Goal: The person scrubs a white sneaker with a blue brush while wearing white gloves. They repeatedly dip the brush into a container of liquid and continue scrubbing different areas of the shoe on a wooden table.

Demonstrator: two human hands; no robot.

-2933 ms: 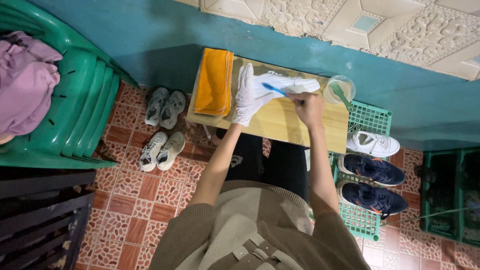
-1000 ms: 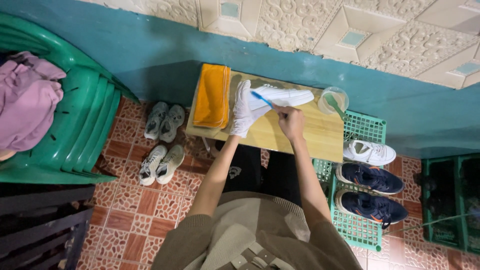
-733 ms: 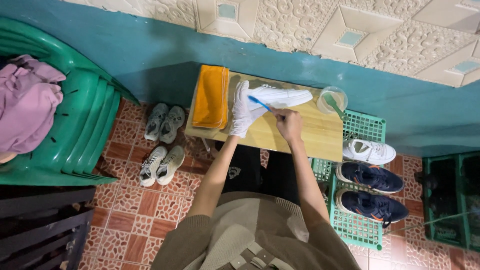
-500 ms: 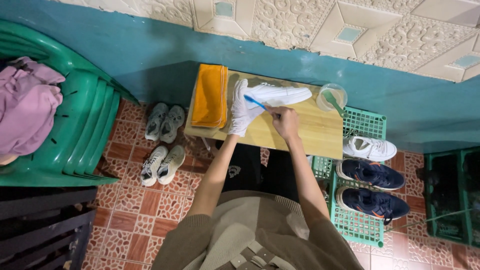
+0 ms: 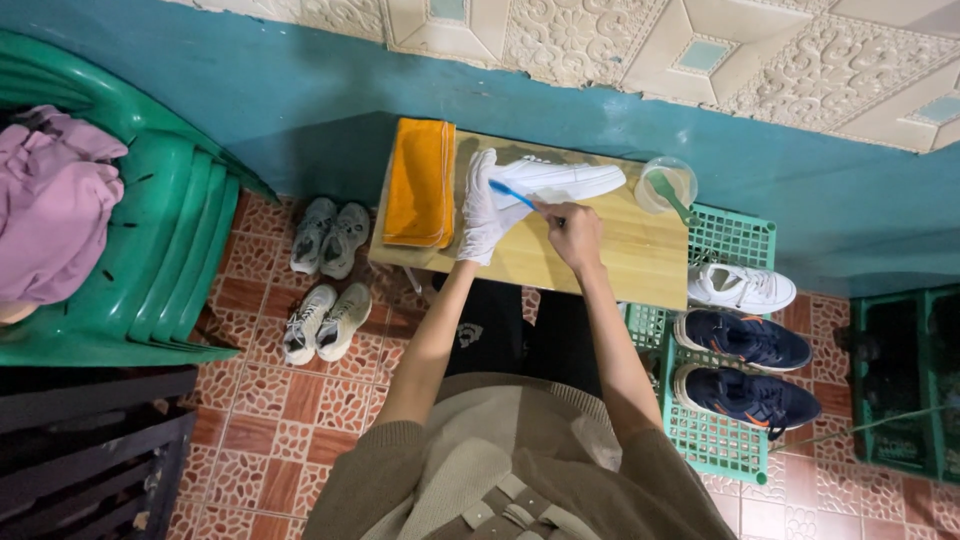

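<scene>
A white sneaker [image 5: 565, 180] lies on its side on a small wooden table [image 5: 640, 255]. My left hand [image 5: 482, 208], in a white glove, grips the sneaker at its heel end. My right hand [image 5: 573, 232] is bare and holds a blue toothbrush [image 5: 513, 194], with the bristle end against the sneaker next to the gloved fingers. A folded orange cloth [image 5: 421, 183] lies at the table's left end. A clear cup [image 5: 668, 184] of cloudy liquid with a green tool in it stands at the table's far right corner.
Stacked green plastic chairs [image 5: 165, 240] with a pink cloth [image 5: 50, 200] stand at left. Two pairs of pale sneakers [image 5: 322, 270] sit on the tiled floor. A green crate lid [image 5: 720, 440] at right carries a white sneaker [image 5: 742, 288] and two navy sneakers [image 5: 745, 370]. A teal wall runs behind.
My right hand with the toothbrush moved left along the sneaker, from the middle toward the heel, in short strokes. The gloved left hand kept its hold.
</scene>
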